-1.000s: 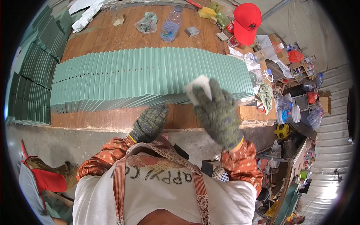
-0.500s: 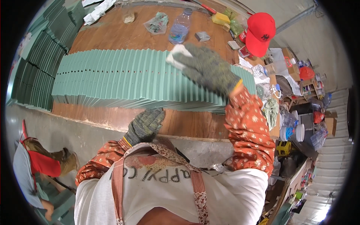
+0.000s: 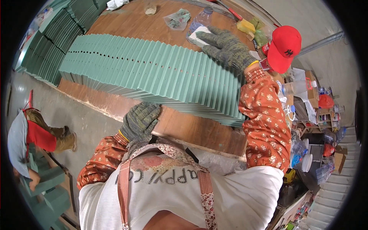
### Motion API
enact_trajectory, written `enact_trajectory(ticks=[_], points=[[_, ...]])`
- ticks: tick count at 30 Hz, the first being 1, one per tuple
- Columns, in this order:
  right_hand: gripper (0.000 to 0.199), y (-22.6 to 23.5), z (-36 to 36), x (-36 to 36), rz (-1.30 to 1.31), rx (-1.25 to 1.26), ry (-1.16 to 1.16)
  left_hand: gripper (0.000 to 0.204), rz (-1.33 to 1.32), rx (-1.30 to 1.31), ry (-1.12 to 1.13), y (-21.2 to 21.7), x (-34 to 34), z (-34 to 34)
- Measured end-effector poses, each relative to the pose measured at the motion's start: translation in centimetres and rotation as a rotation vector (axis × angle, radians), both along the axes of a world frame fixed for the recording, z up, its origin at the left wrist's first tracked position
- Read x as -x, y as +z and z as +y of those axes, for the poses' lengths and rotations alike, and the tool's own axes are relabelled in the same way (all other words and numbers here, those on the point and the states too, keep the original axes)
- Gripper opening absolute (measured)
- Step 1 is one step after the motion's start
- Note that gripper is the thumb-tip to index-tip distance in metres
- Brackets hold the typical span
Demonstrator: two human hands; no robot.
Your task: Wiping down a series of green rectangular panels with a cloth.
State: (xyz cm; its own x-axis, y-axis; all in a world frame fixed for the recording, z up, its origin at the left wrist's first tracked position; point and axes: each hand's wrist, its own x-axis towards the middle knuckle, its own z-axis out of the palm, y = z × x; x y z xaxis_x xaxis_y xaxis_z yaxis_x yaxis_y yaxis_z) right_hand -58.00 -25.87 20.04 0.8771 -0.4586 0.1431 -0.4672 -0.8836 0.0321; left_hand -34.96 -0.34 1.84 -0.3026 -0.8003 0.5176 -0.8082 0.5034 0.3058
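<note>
A long row of pale green panels (image 3: 153,71), packed side by side with a line of small dark holes, lies across the wooden table (image 3: 199,132). My right hand (image 3: 227,46), in a dark grey-green knitted glove, grips a white pad (image 3: 199,36) at the far edge of the row, towards its right part. Whether the pad is cloth or sponge I cannot make out. My left hand (image 3: 141,119), gloved alike, rests by the table's near edge, fingers together and loosely extended, with nothing visible in it.
More green panels (image 3: 53,50) stand stacked at the far left. Beyond the row are a plastic bottle (image 3: 202,18), a clear bag (image 3: 178,20) and a yellow sponge (image 3: 245,27). A red cap (image 3: 284,50) sits to the right. Another person (image 3: 23,134) bends over green pieces at lower left.
My right hand with the white pad has moved to the far edge of the row. My view has turned, so the row now slants down to the right. My left hand stays near the table edge.
</note>
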Motion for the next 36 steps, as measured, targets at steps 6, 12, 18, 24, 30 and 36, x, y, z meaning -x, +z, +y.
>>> enact_trajectory(ticks=[6,12,18,24,30,36], points=[[0.047,-1.2,4.4,1.6,-0.139,0.021,0.067,0.038,-0.079,0.041,-0.02,-0.5,-0.6,-0.1],[0.044,-0.8,14.3,4.2,-0.188,0.078,0.323,0.037,-0.063,0.027,0.062,0.0,-0.5,-0.3],[0.047,0.8,9.2,3.4,0.135,0.158,0.243,0.033,-0.069,0.055,0.065,0.0,-0.3,0.1],[0.043,-1.4,1.7,4.2,-0.085,0.107,-0.17,0.032,-0.043,0.047,0.02,-0.2,-0.3,-0.3],[0.045,0.1,14.7,6.0,0.134,0.153,0.04,0.031,-0.036,0.06,0.067,-0.7,-0.6,0.4],[0.056,1.0,15.7,6.4,-0.042,-0.256,-0.036,0.032,-0.04,0.002,0.02,-1.2,-0.7,-0.1]])
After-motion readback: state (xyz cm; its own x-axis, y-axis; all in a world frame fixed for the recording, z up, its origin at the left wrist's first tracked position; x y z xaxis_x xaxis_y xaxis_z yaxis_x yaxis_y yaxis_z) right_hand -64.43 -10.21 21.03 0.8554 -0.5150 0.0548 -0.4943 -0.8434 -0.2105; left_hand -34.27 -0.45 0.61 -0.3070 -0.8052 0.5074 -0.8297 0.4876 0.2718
